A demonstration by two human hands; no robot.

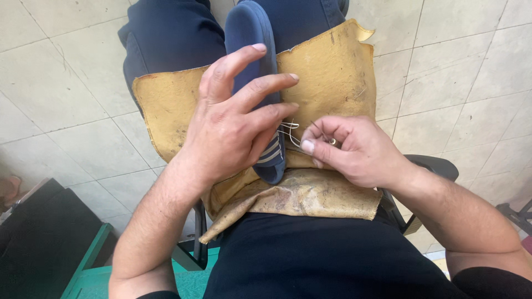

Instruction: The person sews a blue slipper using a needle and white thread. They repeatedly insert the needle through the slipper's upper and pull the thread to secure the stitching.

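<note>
A dark blue shoe (pixel 252 33) lies lengthwise on the person's lap, sole edge turned up, its far end pointing away between the knees and its near end, with pale stripes on the side, resting close to the belly. Under it a worn, stained yellow-tan leather sheet (pixel 332 66) is spread across both thighs, its ragged lower edge hanging over the black shirt (pixel 310 260). The left hand (pixel 233 127) lies over the middle of the shoe, its grip loose: the fingers are spread and curve across the upper, fingertips reaching onto the leather at the shoe's right side, while the thumb side presses the shoe from the left. The right hand (pixel 349 147) rests on the leather just beside the shoe's striped near end, its grip closed tight, thumb pinched against the curled forefinger on a thin needle-like tool (pixel 293 145) whose tip points toward the shoe; a small metal ring or tool end (pixel 333 142) shows between the fingers, though exactly what it is cannot be made out. Pale thread (pixel 288 130) loops between the shoe's side and the right hand's fingertips. The person sits on a dark-framed chair (pixel 432 163) above a floor of pale tiles (pixel 66 88).
</note>
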